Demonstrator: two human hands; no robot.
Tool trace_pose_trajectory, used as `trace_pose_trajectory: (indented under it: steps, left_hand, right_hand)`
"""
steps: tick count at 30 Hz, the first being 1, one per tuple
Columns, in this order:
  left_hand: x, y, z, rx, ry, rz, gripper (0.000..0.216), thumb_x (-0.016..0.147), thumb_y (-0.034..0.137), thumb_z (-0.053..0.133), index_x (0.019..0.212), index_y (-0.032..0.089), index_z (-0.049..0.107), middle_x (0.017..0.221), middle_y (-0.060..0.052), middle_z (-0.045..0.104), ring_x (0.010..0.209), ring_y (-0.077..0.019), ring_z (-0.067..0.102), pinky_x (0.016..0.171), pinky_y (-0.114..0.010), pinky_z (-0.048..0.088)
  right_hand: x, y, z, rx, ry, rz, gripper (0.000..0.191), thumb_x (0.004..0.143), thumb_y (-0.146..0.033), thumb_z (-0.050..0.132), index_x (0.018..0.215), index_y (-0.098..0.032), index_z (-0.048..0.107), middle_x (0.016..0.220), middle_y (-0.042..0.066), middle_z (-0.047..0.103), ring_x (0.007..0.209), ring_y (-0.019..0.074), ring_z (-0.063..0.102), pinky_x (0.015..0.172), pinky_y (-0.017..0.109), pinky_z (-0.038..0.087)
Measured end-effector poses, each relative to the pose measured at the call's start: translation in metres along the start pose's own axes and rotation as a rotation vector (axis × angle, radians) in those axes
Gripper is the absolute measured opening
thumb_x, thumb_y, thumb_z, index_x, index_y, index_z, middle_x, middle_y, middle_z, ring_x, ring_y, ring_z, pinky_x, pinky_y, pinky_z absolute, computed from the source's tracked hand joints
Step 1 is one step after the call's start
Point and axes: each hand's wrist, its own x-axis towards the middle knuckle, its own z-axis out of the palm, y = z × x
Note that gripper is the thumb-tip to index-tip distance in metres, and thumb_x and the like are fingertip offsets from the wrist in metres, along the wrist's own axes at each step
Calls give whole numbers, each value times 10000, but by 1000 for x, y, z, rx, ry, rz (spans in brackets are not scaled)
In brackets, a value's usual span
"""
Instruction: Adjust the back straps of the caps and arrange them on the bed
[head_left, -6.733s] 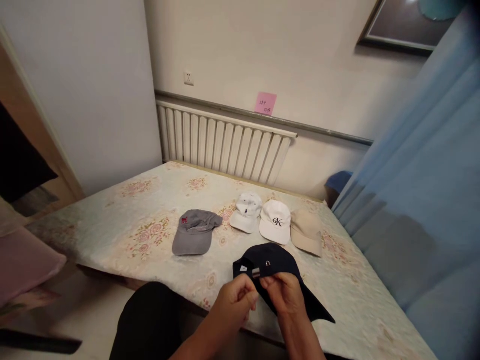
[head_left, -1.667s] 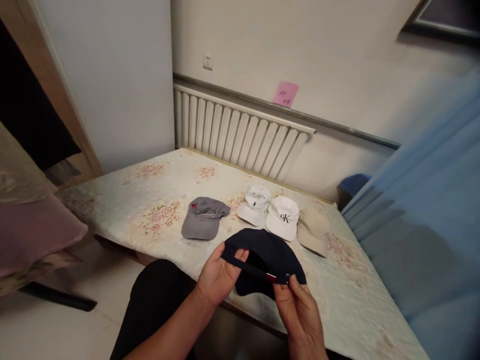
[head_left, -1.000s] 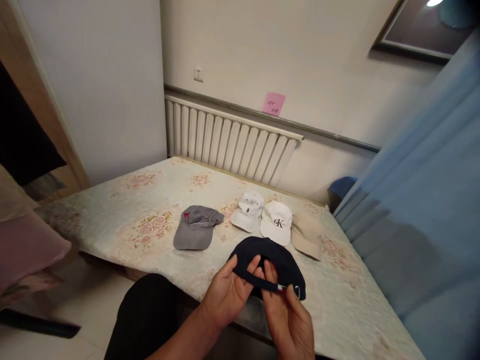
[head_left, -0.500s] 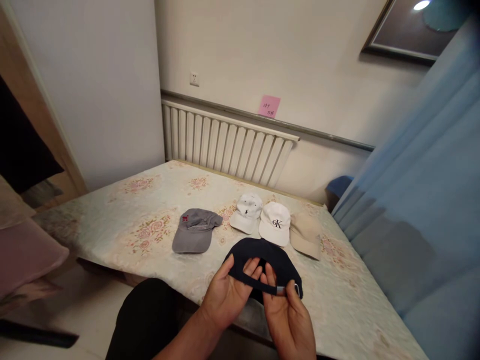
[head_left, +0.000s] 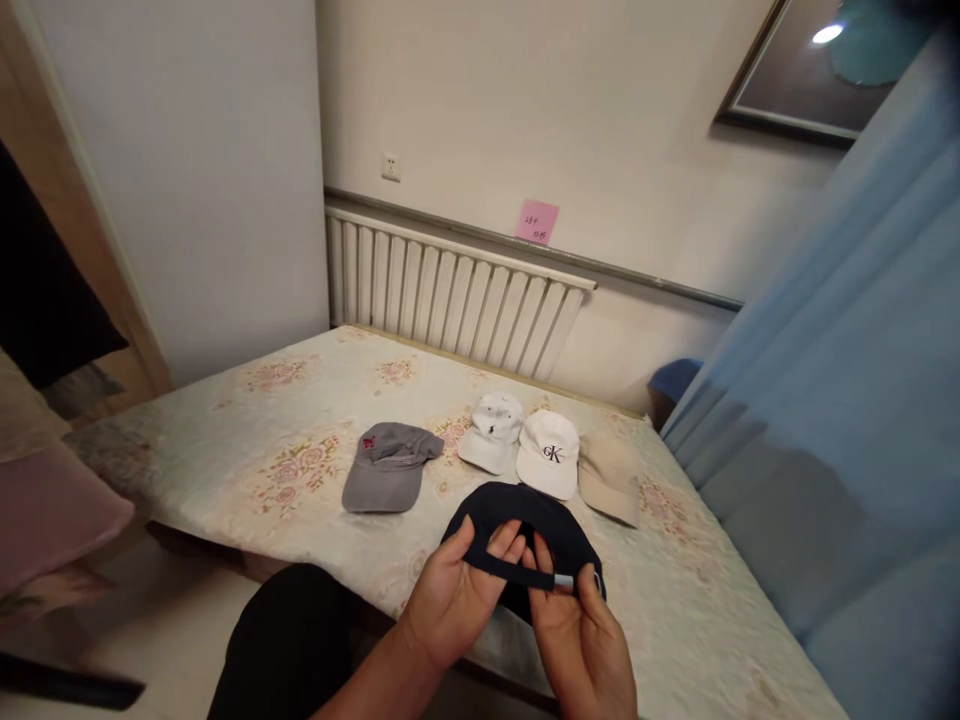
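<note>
1. Because it looks like thin cloth, the navy-blue, dome-shaped fabric cap [head_left: 517,505] should be light, soft and hardly slippery; I judge its rim beside the narrow navy strap [head_left: 517,571] the surest hold.
2. My left hand [head_left: 454,605] pinches that rim; my right hand [head_left: 583,645] is closed on it beside the silver clasp [head_left: 563,582].
3. I hold it over the near edge of the floral-covered bed [head_left: 720,640].

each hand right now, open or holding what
Left hand: holding the dark cap by one side.
Right hand: holding the same cap beside its metal clasp.
</note>
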Motion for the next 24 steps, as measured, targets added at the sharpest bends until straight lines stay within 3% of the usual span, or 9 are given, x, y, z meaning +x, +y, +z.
trace_pose_trajectory:
  steps: [9,17,24]
  left_hand:
    - [1,0,-2,-3,-10,-2,351,922,246,477,1216,64,419,1086,-190,635,1042,-241,632,943,-362,494]
    - [2,0,-6,2,-95,-53,327,905,253,506,1137,28,455,1077,-196,642,1048,-261,626,984,-377,465]
    - [2,2,-9,16,-49,-4,335,905,243,505,1175,63,424,1095,-202,632,1091,-264,604,980,-391,463]
  right_hand:
    - [0,-2,1,-8,0,-15,278,849,-320,581,1114,-259,637,1175,35,668,1139,183,578,1031,423,408]
    - [-3,7,-5,-81,-30,56,302,690,-179,709,990,-158,690,1104,105,695,1136,185,582,1041,371,397]
    - [-1,2,3,-49,0,24,275,783,-262,641,1049,-199,665,1099,75,700,1118,178,594,1029,390,410]
